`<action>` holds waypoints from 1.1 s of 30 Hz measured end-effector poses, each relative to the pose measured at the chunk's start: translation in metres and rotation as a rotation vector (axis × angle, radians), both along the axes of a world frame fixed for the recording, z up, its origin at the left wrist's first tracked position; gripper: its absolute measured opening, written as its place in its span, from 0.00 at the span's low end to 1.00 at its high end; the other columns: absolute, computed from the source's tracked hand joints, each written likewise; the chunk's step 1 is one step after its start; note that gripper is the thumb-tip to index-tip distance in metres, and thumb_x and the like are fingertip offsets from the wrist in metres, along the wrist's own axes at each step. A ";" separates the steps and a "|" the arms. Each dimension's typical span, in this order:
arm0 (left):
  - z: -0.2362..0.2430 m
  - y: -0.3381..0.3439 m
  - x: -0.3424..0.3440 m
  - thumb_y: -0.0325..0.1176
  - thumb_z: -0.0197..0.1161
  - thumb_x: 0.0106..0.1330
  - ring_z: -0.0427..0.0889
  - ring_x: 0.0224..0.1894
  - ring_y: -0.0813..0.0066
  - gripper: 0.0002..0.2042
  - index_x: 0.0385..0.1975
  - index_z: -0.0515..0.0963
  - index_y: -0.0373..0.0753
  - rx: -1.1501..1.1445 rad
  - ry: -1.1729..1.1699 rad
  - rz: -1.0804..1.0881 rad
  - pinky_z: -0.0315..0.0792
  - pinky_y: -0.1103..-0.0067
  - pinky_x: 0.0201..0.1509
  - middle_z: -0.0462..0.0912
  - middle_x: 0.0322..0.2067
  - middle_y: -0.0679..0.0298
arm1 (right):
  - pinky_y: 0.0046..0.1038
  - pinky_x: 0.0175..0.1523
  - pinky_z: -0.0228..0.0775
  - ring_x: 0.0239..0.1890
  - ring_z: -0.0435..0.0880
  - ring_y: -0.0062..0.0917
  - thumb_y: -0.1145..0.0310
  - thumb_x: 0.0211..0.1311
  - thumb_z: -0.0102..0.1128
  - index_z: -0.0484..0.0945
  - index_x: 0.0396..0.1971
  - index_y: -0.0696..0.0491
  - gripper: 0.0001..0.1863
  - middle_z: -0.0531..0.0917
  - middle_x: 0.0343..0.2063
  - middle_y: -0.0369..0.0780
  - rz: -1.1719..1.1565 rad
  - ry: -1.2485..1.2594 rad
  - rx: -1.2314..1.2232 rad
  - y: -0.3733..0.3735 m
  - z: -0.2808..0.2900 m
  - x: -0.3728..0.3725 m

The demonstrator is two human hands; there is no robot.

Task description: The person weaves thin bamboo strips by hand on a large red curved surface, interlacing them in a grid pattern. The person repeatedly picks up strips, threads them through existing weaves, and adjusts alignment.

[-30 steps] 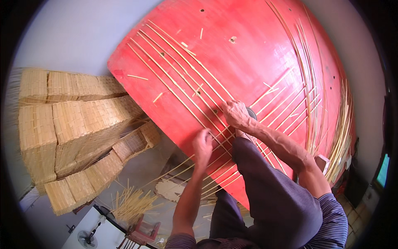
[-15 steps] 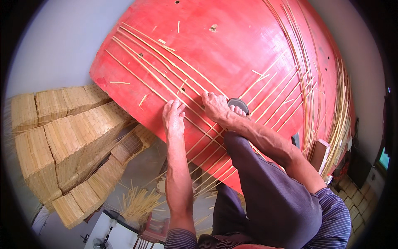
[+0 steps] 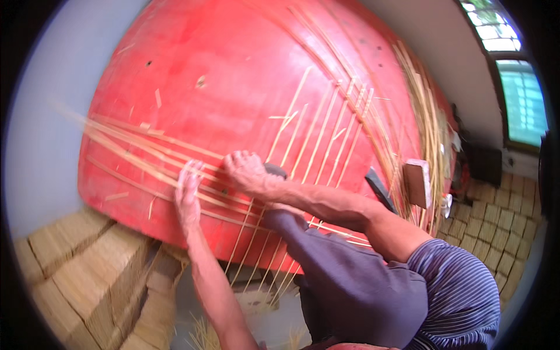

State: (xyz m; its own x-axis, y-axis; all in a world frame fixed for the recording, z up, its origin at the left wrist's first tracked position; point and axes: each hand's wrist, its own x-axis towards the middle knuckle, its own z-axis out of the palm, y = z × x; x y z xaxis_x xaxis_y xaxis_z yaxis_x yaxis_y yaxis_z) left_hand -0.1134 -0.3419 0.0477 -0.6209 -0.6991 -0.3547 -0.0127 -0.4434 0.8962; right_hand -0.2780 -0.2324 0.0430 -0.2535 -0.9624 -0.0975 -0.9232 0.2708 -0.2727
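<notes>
Pale split bamboo strips [image 3: 134,143] lie lengthwise on a large red panel [image 3: 192,46], crossed by other strips [image 3: 315,137] into a loose open grid. My right hand [image 3: 248,173] is closed at the top edge of the lengthwise strips, fingers curled round one; its fingertips are hidden. Just left of it, my left hand [image 3: 188,195] rests over the strips with its fingers stretched out, slightly blurred. My foot, in a dark sandal [image 3: 275,171], presses on the panel behind my right wrist. The left ends of the strips are smeared by motion, one reaching past the panel's edge.
Bundles of long strips [image 3: 429,122] curve along the panel's right side, near a wooden block [image 3: 416,184] and a dark flat blade-like tool [image 3: 380,189]. Stacked woven bamboo blocks [image 3: 93,262] stand at the lower left. A window [image 3: 522,99] is at the right.
The view has swung rightward, so the panel sits further left and the window shows. The lengthwise strips have shifted and bunch closer at their left ends. Both hands stay at the strips.
</notes>
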 end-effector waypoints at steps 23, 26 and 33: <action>-0.019 -0.005 -0.016 0.68 0.43 0.68 0.64 0.68 0.58 0.42 0.70 0.58 0.38 0.547 0.415 -0.061 0.59 0.65 0.68 0.65 0.67 0.51 | 0.38 0.31 0.68 0.26 0.78 0.39 0.76 0.55 0.59 0.79 0.28 0.53 0.02 0.79 0.24 0.44 -0.534 -0.256 -0.382 0.148 -0.043 -0.188; -0.017 -0.006 -0.015 0.65 0.42 0.70 0.66 0.67 0.57 0.39 0.70 0.58 0.37 0.563 0.454 -0.052 0.64 0.65 0.66 0.67 0.66 0.50 | 0.49 0.30 0.69 0.29 0.81 0.47 0.67 0.56 0.58 0.75 0.23 0.54 0.08 0.78 0.23 0.47 -0.605 0.168 -0.086 0.239 -0.013 -0.252; -0.020 -0.003 -0.015 0.63 0.43 0.71 0.68 0.67 0.57 0.37 0.68 0.61 0.38 0.571 0.471 -0.066 0.67 0.66 0.65 0.69 0.65 0.51 | 0.48 0.36 0.75 0.32 0.83 0.52 0.63 0.58 0.58 0.79 0.23 0.55 0.11 0.82 0.25 0.52 -0.629 0.349 0.351 0.307 -0.009 -0.299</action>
